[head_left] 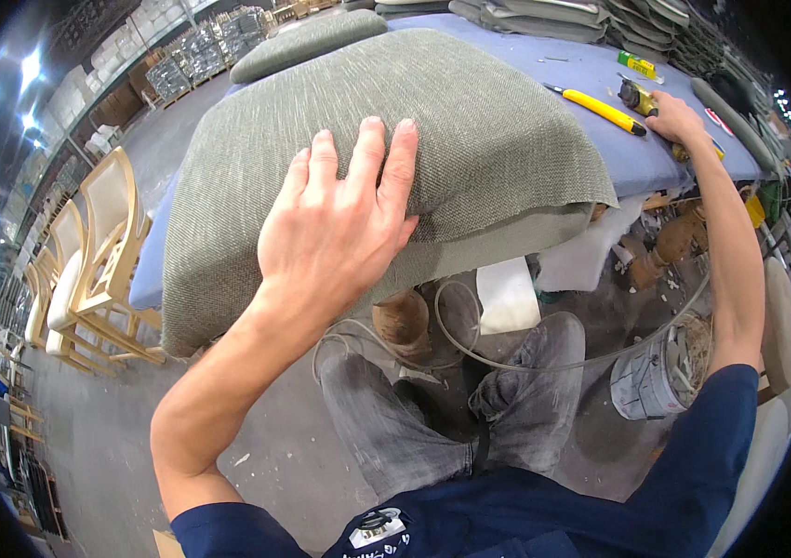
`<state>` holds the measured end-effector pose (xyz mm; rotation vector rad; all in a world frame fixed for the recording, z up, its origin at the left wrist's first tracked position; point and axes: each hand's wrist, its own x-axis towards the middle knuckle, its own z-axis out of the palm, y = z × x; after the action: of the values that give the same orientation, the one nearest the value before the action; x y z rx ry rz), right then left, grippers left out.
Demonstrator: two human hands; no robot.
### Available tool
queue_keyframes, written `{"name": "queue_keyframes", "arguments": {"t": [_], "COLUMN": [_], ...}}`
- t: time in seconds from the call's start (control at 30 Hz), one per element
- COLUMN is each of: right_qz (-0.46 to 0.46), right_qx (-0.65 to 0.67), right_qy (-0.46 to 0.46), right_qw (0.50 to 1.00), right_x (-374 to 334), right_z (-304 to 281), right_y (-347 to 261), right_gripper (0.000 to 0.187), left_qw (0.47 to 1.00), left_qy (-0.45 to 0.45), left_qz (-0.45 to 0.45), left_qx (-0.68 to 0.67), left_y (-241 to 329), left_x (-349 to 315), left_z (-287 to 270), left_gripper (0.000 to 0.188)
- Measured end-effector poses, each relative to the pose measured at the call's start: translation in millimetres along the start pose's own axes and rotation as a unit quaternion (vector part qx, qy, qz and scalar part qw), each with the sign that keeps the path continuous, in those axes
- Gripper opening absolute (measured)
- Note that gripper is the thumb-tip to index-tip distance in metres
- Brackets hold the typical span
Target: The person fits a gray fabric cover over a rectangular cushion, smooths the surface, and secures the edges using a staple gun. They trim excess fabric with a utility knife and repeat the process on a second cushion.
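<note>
My left hand [335, 214] lies flat with its fingers apart on a grey-green woven fabric [470, 102]. The fabric drapes over a padded seat shape, and its loose edge hangs past the table's near side. Out to the right, my right hand [677, 121] is closed round a dark and yellowish staple gun [637, 97] resting on the blue-covered table [544, 70]. Part of the tool is hidden by the hand. A yellow utility knife [605, 112] lies just left of the staple gun.
A second upholstered cushion [312, 45] sits behind the fabric. A small green-yellow box [637, 65] and stacked fabric pieces [544, 17] lie at the back. A hose [591, 363] loops above my legs. Below right stands a white bucket [648, 383]. Wooden chairs [107, 232] line the left.
</note>
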<state>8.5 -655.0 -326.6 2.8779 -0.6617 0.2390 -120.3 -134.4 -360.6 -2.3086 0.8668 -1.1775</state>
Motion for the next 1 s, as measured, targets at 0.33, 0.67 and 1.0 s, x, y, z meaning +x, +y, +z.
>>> {"name": "queue_keyframes", "arguments": {"t": [0.33, 0.67, 1.0], "right_qz": [-0.086, -0.128, -0.374], "right_qx": [0.572, 0.847, 0.554], "right_qy": [0.208, 0.009, 0.286], "right_qw": [0.789, 0.515, 0.686], "right_x": [-171, -378, -355], "right_z": [-21, 112, 79], "right_y": [49, -148, -227], "right_gripper": [0.061, 0.037, 0.011], "left_qw": [1.0, 1.0, 0.997], "left_qy": [-0.005, 0.025, 0.067], "left_qz": [-0.008, -0.006, 0.009], "left_qx": [-0.001, -0.011, -0.022], "left_y": [2, 7, 2], "left_x": [-5, 0, -1], "left_z": [2, 9, 14], "left_gripper": [0.09, 0.088, 0.069]}}
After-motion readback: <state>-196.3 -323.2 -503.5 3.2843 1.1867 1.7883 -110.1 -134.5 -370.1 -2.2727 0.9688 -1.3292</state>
